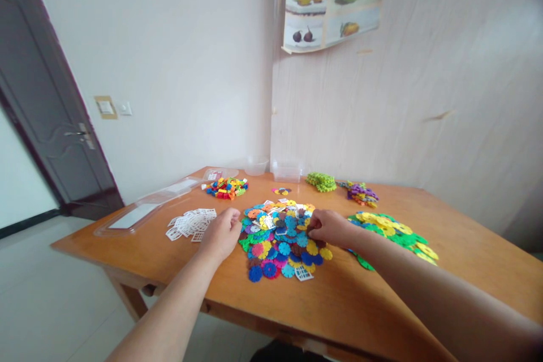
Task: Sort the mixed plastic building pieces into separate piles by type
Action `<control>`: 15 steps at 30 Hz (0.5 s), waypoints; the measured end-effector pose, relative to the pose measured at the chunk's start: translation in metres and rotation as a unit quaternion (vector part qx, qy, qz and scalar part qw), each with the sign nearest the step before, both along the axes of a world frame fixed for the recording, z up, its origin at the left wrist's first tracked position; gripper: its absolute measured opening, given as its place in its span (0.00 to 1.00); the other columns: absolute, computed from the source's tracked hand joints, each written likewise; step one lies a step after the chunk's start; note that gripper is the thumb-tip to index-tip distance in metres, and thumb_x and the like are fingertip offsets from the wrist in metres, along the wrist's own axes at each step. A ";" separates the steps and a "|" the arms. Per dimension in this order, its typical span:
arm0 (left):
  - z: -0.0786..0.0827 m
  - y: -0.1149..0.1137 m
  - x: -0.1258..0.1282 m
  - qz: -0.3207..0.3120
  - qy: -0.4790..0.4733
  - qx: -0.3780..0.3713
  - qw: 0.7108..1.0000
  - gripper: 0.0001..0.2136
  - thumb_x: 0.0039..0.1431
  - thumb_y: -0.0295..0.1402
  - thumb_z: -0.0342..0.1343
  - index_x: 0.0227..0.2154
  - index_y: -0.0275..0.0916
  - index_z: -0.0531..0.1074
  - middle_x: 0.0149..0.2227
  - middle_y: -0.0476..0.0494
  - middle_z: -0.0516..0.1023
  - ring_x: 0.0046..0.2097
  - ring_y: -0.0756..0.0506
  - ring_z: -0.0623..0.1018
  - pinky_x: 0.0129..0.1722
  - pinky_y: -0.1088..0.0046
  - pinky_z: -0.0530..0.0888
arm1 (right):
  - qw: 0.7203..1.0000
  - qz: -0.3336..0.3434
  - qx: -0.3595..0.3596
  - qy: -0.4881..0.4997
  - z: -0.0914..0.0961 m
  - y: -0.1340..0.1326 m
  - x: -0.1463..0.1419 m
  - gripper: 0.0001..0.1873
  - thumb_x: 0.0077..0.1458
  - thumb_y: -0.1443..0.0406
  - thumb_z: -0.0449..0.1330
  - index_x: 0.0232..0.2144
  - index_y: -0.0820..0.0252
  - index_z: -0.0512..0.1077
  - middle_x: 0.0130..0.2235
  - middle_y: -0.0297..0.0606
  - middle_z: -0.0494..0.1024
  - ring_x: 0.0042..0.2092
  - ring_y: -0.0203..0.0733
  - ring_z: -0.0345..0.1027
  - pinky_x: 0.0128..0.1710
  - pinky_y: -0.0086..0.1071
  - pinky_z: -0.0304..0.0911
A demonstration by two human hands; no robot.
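A mixed heap of colourful plastic snowflake discs (282, 240) lies in the middle of the wooden table (331, 305). My left hand (221, 233) rests curled at the heap's left edge, fingers closed; what it holds, if anything, is hidden. My right hand (328, 228) is over the heap's right side, fingertips pinched together on a dark disc. A pile of white lattice pieces (192, 223) lies just left of my left hand. A sorted pile of green and yellow discs (392, 232) lies right of my right hand.
Further back lie a pile of small coloured bricks (227, 187), a green cluster (321, 181), a purple mixed cluster (360, 193) and two clear tubs (286, 171). Clear plastic lids (139, 215) sit at the table's left corner. A dark door (46, 119) stands left.
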State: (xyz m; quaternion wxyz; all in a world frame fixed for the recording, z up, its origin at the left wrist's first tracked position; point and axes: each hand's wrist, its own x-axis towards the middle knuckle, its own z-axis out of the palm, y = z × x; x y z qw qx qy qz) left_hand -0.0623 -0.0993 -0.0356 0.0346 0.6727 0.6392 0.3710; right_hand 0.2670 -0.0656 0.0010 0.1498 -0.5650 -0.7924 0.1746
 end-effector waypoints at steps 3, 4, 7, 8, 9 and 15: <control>-0.002 0.001 -0.002 -0.005 -0.007 0.003 1.000 0.09 0.58 0.31 0.49 0.41 0.40 0.70 0.43 0.42 0.79 0.44 0.46 0.78 0.44 0.71 0.71 | 1.000 -0.001 -0.007 0.005 0.006 -0.001 0.000 0.07 0.42 0.65 0.64 0.26 0.59 0.69 0.27 0.31 0.74 0.30 0.36 0.67 0.24 0.24 0.55; -0.003 0.002 -0.002 -0.006 -0.010 0.003 1.000 0.09 0.58 0.31 0.49 0.41 0.40 0.70 0.42 0.42 0.79 0.44 0.46 0.78 0.44 0.71 0.71 | 1.000 -0.001 -0.011 0.007 0.008 -0.001 0.000 0.07 0.42 0.65 0.64 0.25 0.59 0.69 0.25 0.31 0.74 0.29 0.35 0.67 0.24 0.24 0.55; -0.004 0.003 -0.003 -0.007 -0.017 0.004 1.000 0.09 0.58 0.31 0.49 0.41 0.39 0.70 0.42 0.42 0.79 0.44 0.46 0.78 0.44 0.72 0.71 | 0.999 -0.004 -0.030 0.040 0.017 0.001 0.001 0.05 0.45 0.66 0.62 0.26 0.60 0.69 0.24 0.30 0.73 0.27 0.33 0.66 0.23 0.23 0.55; -0.005 0.003 -0.003 -0.008 -0.017 0.005 1.000 0.09 0.58 0.31 0.49 0.41 0.39 0.70 0.42 0.42 0.79 0.44 0.46 0.78 0.44 0.72 0.71 | 0.997 -0.011 -0.037 0.065 0.020 0.002 0.002 0.05 0.46 0.66 0.62 0.27 0.61 0.69 0.24 0.30 0.73 0.27 0.32 0.65 0.23 0.23 0.56; -0.005 0.003 -0.003 -0.008 -0.017 0.004 1.000 0.09 0.58 0.31 0.49 0.41 0.39 0.70 0.42 0.42 0.79 0.44 0.46 0.78 0.44 0.72 0.71 | 0.995 -0.021 -0.043 0.092 0.023 0.004 0.002 0.05 0.46 0.67 0.62 0.28 0.61 0.70 0.24 0.31 0.73 0.26 0.32 0.65 0.23 0.23 0.56; 0.001 0.000 0.001 0.003 -0.009 -0.015 1.000 0.10 0.58 0.30 0.50 0.41 0.40 0.70 0.42 0.43 0.79 0.44 0.46 0.78 0.44 0.72 0.71 | 0.983 -0.088 -0.048 0.155 0.039 0.031 -0.004 0.01 0.48 0.70 0.60 0.28 0.63 0.72 0.21 0.32 0.73 0.22 0.31 0.64 0.20 0.22 0.55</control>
